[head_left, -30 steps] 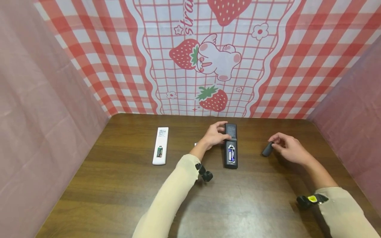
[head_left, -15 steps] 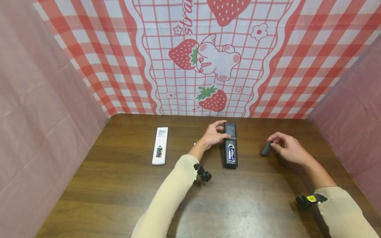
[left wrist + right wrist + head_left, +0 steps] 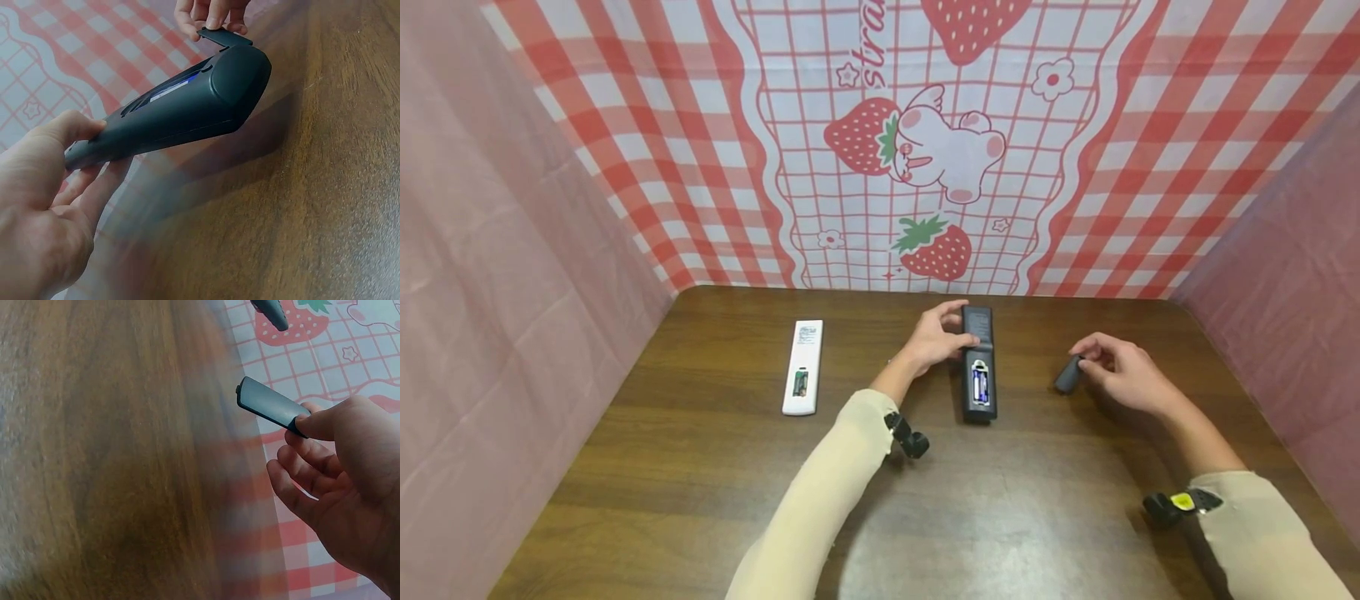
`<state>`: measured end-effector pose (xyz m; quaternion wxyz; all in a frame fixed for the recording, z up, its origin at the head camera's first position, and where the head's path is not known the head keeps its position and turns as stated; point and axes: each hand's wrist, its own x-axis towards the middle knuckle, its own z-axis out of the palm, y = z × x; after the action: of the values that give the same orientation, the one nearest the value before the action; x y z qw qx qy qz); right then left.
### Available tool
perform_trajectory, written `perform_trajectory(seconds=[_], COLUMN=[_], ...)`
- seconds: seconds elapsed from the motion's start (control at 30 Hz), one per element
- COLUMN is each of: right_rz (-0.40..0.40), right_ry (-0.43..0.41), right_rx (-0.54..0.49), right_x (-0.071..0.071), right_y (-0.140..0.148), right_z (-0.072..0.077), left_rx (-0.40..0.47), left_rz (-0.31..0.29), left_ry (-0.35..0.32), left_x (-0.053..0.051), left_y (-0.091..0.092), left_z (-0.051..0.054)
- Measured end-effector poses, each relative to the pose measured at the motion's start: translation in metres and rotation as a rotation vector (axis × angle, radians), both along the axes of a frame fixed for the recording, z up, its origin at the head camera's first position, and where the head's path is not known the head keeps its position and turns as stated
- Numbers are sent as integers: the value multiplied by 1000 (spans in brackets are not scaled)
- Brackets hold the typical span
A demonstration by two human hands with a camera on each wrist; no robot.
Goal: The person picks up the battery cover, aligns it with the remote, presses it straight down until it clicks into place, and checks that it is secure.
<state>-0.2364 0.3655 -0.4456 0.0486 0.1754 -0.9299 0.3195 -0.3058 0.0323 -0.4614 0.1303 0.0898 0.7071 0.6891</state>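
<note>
My left hand point(image 3: 934, 340) grips the far half of a black remote control point(image 3: 978, 333), thumb on its back and fingers under it. The remote's battery bay point(image 3: 981, 383) is uncovered, and batteries with blue and white wrappers lie in it. In the left wrist view the remote point(image 3: 169, 119) is held tilted, its near end toward the camera. To the right, my right hand point(image 3: 1123, 371) pinches a dark battery cover point(image 3: 1068, 375) by one end between thumb and fingers. That cover point(image 3: 272, 406) is apart from the remote.
A white remote control point(image 3: 802, 367) lies back-up on the left of the wooden table point(image 3: 700, 467), its battery bay uncovered with batteries inside. A small white item, mostly hidden, peeks out beside the left wrist. A red-checked cloth point(image 3: 700, 167) hangs behind the table.
Both hands, with the remote and the battery cover, shift very slightly left in the head view. The left hand and remote also rise slightly. Both grips stay the same.
</note>
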Motion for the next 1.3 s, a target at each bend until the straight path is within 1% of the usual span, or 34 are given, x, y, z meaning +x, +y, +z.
perform_trajectory(seconds=[0.27,0.43,0.7,0.9,1.17,1.3], right_rz=[13,21,20,21,47,46], right_ry=[31,40,55,40,33,19], right_rx=[-27,-29,-43,-62,-97,-107], right_x=[1,2,5,6,7,8], right_y=[-2,-7,-14,-18,-26,-32], right_z=[4,8,12,14,16,16], left_rx=[13,24,24,16,-2,20], left_rz=[-14,-8,-27,-18,-9,-1], left_ry=[1,-2,-3,-6,0,-7], left_x=[-1,-1,-2,-1,1,1], left_y=[-2,-5,-12,-19,-28,-34], left_z=[2,1,0,3,7,6])
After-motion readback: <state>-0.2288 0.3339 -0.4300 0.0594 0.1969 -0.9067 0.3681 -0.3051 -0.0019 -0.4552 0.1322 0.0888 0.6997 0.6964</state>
